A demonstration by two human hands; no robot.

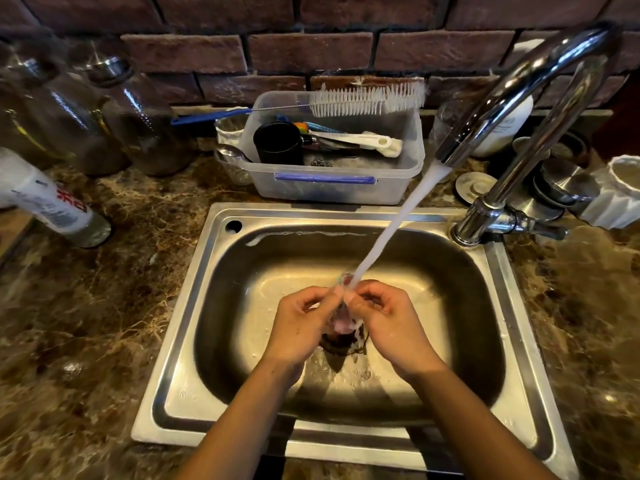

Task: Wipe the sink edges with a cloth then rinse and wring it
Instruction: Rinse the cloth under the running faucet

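cloth [341, 322]: small, pale pink and white, a teal edge at its top. bunched between both hands over the middle of the sink [194, 341], above the drain [343, 345]. long axis runs away from the person, top end toward the back wall of the basin, lower end hanging toward the drain. only a narrow strip shows; the rest is hidden by fingers and foam.

left hand [301, 327]: fingers curled, pinching the cloth's left side. right hand [391, 323]: fingers curled, pinching the right side. thumbs and fingertips meet at the cloth's top end.

water [391, 230]: white stream from the tap [519, 81], slanting down from the right rear, landing on the cloth's top end between the fingertips. tap stands at the sink's right rear corner; its arch is cut off at the upper right.

around: clear tub [332, 192] on the bench [86, 323] behind the sink, holding a black cup [278, 142] and small utensils, hard to tell apart. brush [367, 98] lies across the tub's back rim, bristles to the right, blue handle to the left. glass jars [138, 126] at the left rear, blurred. white bottle [52, 202] at the far left, tilted, label unreadable. round metal lid [476, 185] near the tap base. white pot [620, 192] at the right edge, cut off.

drain partly covered by hands and splashing.
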